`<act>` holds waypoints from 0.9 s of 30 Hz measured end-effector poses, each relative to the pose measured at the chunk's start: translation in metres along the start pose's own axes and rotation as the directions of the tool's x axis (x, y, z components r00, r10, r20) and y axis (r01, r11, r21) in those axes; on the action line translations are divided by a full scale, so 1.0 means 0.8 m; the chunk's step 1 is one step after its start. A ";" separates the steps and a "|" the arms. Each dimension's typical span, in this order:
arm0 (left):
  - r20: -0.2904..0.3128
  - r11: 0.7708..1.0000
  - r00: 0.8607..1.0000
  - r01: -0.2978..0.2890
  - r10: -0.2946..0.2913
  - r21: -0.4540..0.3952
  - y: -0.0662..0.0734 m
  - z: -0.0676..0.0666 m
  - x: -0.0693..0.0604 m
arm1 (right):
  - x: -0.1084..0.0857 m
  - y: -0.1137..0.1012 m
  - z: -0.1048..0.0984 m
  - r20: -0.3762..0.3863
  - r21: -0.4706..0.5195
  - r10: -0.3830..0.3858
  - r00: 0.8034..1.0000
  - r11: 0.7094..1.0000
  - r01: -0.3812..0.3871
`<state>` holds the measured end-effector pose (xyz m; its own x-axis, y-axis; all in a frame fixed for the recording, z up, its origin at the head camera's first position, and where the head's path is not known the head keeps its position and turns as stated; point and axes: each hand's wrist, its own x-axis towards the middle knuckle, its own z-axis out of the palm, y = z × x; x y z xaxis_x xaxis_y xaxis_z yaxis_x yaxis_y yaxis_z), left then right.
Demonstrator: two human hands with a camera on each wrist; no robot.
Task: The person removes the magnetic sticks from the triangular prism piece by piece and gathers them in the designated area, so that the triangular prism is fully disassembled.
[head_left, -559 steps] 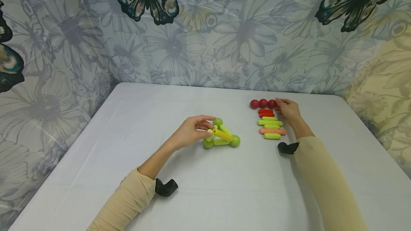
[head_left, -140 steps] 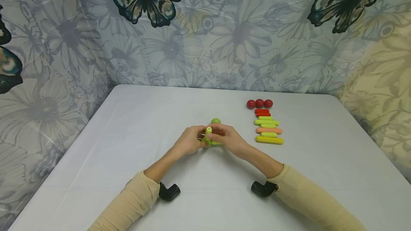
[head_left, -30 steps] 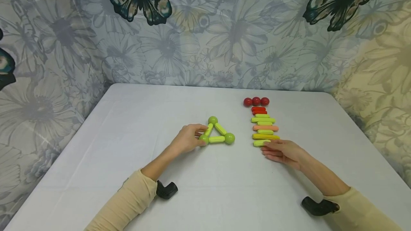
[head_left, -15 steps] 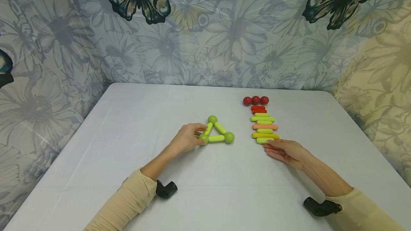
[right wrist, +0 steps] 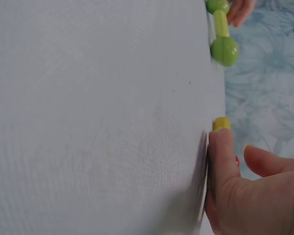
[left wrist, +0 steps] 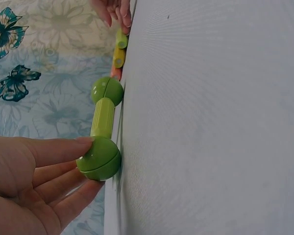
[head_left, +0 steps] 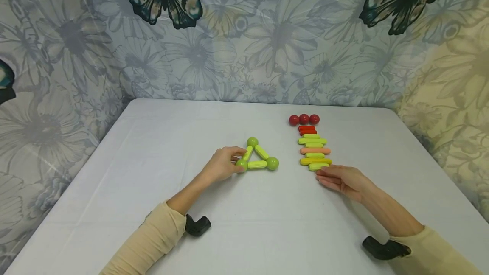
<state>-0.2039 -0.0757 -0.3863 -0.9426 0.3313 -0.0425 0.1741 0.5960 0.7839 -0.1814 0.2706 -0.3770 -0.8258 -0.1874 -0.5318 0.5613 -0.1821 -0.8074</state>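
Note:
Three green balls joined by light green sticks form a flat triangle on the table. My left hand [head_left: 222, 165] grips its near left ball [head_left: 242, 164]; in the left wrist view thumb and fingers of that hand [left wrist: 44, 181] lie round the ball [left wrist: 100, 159]. At the near end of a row of sticks, my right hand [head_left: 349, 181] touches the right end of a short light green stick [head_left: 317, 167] with its fingertips. That hand [right wrist: 255, 196] has nearly straight fingers and a thumb held apart in the right wrist view, where it hides the short stick.
Beyond the short stick lie a yellow stick [head_left: 315, 161], an orange stick [head_left: 315, 150], several light green sticks and two red ones [head_left: 307, 128]. Three red balls [head_left: 304, 119] stand side by side at the row's far end. A patterned wall rises behind the white table [head_left: 252, 232].
The short light green stick has slid right and slightly away, against the yellow one, with my right hand moving along. My left hand keeps its grip. Earlier, both hands were at the green piece.

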 end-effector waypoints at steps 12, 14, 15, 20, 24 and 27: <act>-0.001 1.000 1.000 -0.021 0.021 0.004 0.002 -0.001 -0.002 | -0.014 0.003 0.017 -0.056 -0.018 -0.017 0.998 1.000 0.016; -0.001 1.000 1.000 -0.015 0.015 0.005 0.002 -0.002 -0.002 | -0.014 0.003 0.022 -0.072 -0.103 -0.027 0.997 0.995 0.020; 0.000 1.000 1.000 -0.012 0.012 0.005 0.002 -0.002 -0.002 | -0.012 0.003 0.024 -0.068 -0.163 -0.034 0.997 0.986 0.023; 0.005 1.000 1.000 -0.010 0.010 0.001 0.000 -0.003 -0.002 | 0.000 0.003 0.036 0.020 -0.315 -0.026 0.999 0.949 0.031; 0.015 1.000 1.000 -0.003 0.003 -0.008 -0.001 -0.002 -0.001 | 0.012 0.003 0.051 0.088 -0.258 -0.027 0.996 0.965 0.049; 0.019 1.000 1.000 0.008 -0.008 -0.016 0.000 -0.002 -0.001 | 0.022 0.004 0.065 0.108 -0.200 -0.030 0.994 0.978 0.051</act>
<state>-0.2038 -0.0769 -0.3851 -0.9383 0.3406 -0.0605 0.1618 0.5867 0.7935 -0.1911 0.2169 -0.3758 -0.8316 -0.2853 -0.4765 0.4959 0.0052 -0.8684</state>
